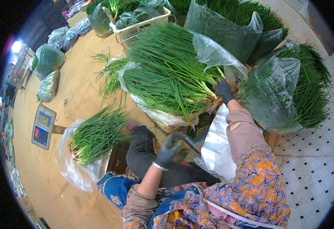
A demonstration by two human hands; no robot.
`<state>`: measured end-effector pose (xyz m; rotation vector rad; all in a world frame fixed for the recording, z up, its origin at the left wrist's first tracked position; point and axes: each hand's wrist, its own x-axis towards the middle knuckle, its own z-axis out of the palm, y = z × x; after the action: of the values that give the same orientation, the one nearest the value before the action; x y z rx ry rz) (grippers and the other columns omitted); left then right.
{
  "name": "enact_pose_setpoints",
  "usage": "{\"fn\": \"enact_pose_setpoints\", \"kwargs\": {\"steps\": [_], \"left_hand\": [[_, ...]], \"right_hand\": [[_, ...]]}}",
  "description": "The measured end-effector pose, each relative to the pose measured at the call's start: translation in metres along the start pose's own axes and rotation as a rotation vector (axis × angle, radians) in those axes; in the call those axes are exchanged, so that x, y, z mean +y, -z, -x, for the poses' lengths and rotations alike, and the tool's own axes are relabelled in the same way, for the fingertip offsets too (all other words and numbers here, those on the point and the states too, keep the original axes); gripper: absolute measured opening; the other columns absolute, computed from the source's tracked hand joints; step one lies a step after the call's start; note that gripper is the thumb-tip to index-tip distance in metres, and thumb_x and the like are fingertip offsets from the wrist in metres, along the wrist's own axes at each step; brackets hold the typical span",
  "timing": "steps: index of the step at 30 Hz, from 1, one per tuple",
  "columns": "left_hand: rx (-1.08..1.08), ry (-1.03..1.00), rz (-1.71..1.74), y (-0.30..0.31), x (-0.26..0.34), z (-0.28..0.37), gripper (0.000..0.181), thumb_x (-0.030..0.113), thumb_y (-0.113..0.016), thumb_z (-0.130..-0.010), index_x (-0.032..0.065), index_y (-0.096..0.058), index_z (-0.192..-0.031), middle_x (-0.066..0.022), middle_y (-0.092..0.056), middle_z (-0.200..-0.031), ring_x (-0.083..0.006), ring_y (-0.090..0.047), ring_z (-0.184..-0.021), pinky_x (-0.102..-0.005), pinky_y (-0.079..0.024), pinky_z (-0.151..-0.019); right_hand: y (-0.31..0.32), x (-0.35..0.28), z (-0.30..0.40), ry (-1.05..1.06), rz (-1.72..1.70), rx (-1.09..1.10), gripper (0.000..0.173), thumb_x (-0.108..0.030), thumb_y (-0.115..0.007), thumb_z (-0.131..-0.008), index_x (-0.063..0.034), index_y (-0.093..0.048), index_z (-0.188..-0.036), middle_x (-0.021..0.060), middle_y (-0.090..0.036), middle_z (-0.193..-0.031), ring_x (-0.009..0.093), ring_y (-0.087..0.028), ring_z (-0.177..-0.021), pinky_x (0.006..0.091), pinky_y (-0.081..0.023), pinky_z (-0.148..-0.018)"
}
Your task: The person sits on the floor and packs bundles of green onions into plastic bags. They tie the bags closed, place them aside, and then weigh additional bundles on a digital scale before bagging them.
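Note:
A big heap of thin green onions [161, 71] lies before me on an opened clear plastic bag [152, 111], root ends towards the right. My right hand [224, 91], in a dark glove, is at those root ends with its fingers around some stems, partly hidden among them. Over my lap, my left hand [170, 148], also gloved and a little blurred, has loosely bent fingers apart with nothing seen in them. To the left, a smaller bunch of green onions [98, 136] rests on a clear plastic bag [67, 154] by a weighing scale's display [43, 126].
More bagged greens [270, 88] stand at right, beside a tiled floor [312, 163]. At the back is a cream plastic crate [144, 28] holding bagged greens. Filled bags [49, 60] line the far left. A white sheet [218, 146] lies beside my right forearm.

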<state>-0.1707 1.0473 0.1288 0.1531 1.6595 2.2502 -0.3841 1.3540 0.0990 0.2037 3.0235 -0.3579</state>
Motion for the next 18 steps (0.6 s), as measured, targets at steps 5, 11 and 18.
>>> {"fn": "enact_pose_setpoints", "kwargs": {"steps": [5,11,18], "left_hand": [[0.042,0.225,-0.150,0.007,-0.045,0.007,0.032,0.010,-0.054,-0.076,0.0007,-0.046,-0.106,-0.0071,-0.053,-0.099,-0.0144,-0.051,-0.088,-0.0260,-0.042,-0.074],[0.065,0.358,0.155,0.009,-0.038,-0.015,0.034,0.015,-0.054,-0.078,0.0011,-0.044,-0.107,-0.0083,-0.053,-0.097,-0.0149,-0.053,-0.082,-0.0269,-0.045,-0.071],[0.121,0.342,0.046,0.022,-0.048,-0.008,0.030,0.015,-0.055,-0.076,0.0016,-0.048,-0.101,-0.0063,-0.054,-0.091,-0.0123,-0.052,-0.078,-0.0232,-0.044,-0.067]], "right_hand": [[0.028,0.009,0.023,0.217,-0.459,0.339,0.047,-0.036,-0.058,-0.070,0.0002,-0.047,-0.098,0.0210,-0.052,-0.092,0.033,-0.050,-0.088,0.0380,-0.040,-0.075],[-0.010,0.019,0.066,0.186,-0.215,0.085,0.059,-0.038,-0.062,-0.065,0.0028,-0.042,-0.104,0.0242,-0.050,-0.093,0.037,-0.050,-0.088,0.0395,-0.041,-0.074],[0.031,-0.022,0.077,0.225,-0.119,-0.136,0.051,-0.033,-0.058,-0.068,-0.0003,-0.043,-0.105,0.0222,-0.054,-0.088,0.032,-0.053,-0.081,0.0406,-0.042,-0.068]]}}
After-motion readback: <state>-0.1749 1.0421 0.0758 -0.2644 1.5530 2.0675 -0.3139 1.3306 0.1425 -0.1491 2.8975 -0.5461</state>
